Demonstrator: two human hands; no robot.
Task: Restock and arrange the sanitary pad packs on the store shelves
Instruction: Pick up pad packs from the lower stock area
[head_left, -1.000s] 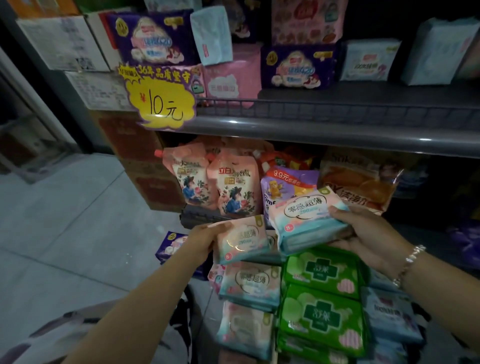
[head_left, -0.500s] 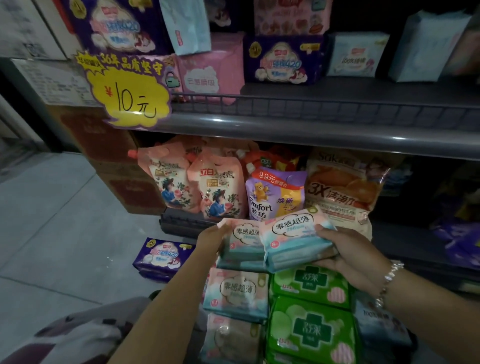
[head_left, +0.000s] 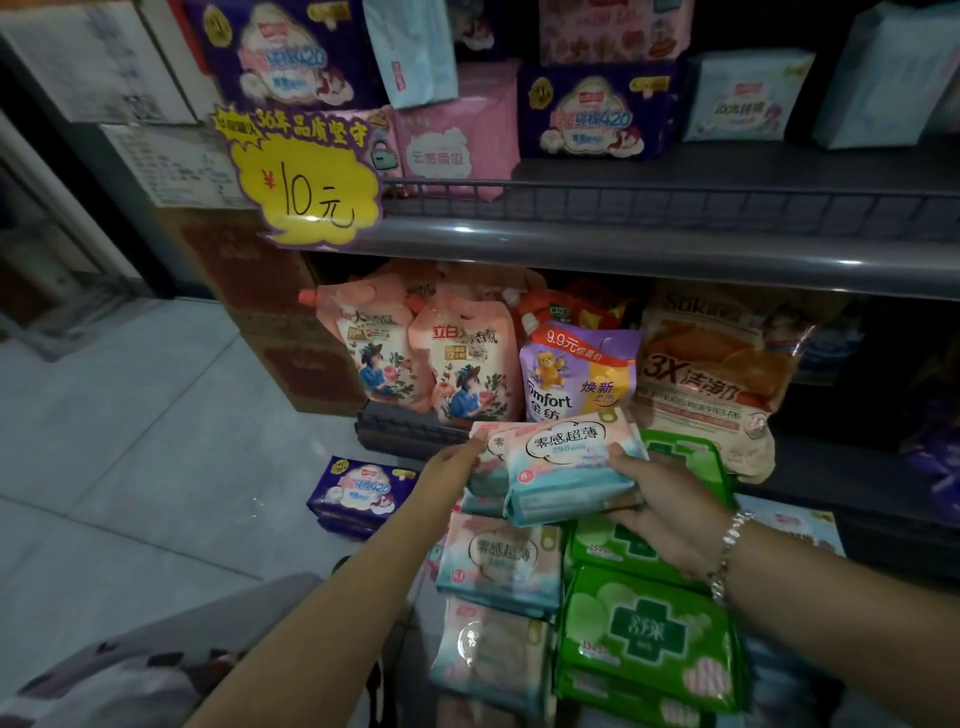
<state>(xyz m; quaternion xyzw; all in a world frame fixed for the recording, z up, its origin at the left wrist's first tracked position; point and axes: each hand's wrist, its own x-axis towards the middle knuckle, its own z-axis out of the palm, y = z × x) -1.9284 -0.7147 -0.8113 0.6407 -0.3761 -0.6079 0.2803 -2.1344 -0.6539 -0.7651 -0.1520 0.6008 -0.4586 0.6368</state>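
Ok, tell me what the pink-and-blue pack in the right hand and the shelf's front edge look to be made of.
Pink-and-blue pack: thin printed plastic film, semi-glossy, creased where the right hand grips it. Shelf front edge: smooth grey, with bright glints; probably painted metal, possibly plastic.

A pink-and-teal pad pack (head_left: 569, 470) sits tilted at centre frame, overlapping a matching pack (head_left: 485, 460) to its left. Below them, more pink packs (head_left: 501, 566) lie stacked beside green packs (head_left: 649, 634) at lower right.

Dim, soft blur, perhaps overhead glare
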